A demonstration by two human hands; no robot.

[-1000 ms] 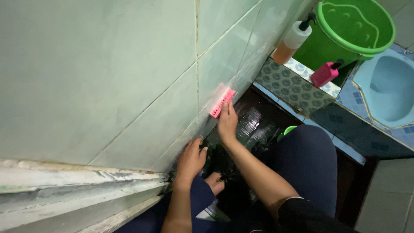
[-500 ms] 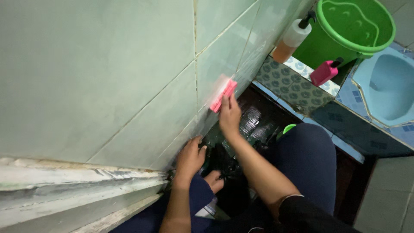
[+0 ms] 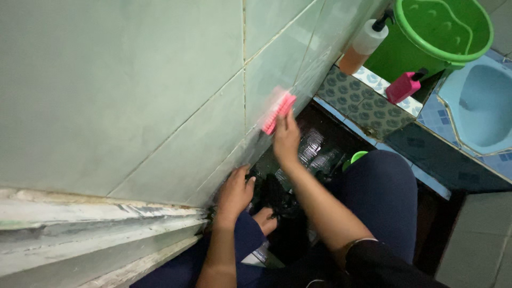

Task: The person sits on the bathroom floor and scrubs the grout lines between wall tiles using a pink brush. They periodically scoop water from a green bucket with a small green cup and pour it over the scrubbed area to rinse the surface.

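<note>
Fingers [image 3: 286, 124] of right hand [image 3: 286, 140] clamp pink scrub brush [image 3: 278, 112] by its back against wall tile [image 3: 176, 96]; light, rigid plastic, likely wet-slippery. Left hand [image 3: 234, 193] braced, spread on wall.

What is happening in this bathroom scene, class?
A person crouches by a pale green tiled wall. The right hand presses a pink scrub brush against the tiles near a grout line. The left hand rests low against the wall's base. On the patterned ledge stand a pump bottle and a pink bottle, beside a green bucket.
</note>
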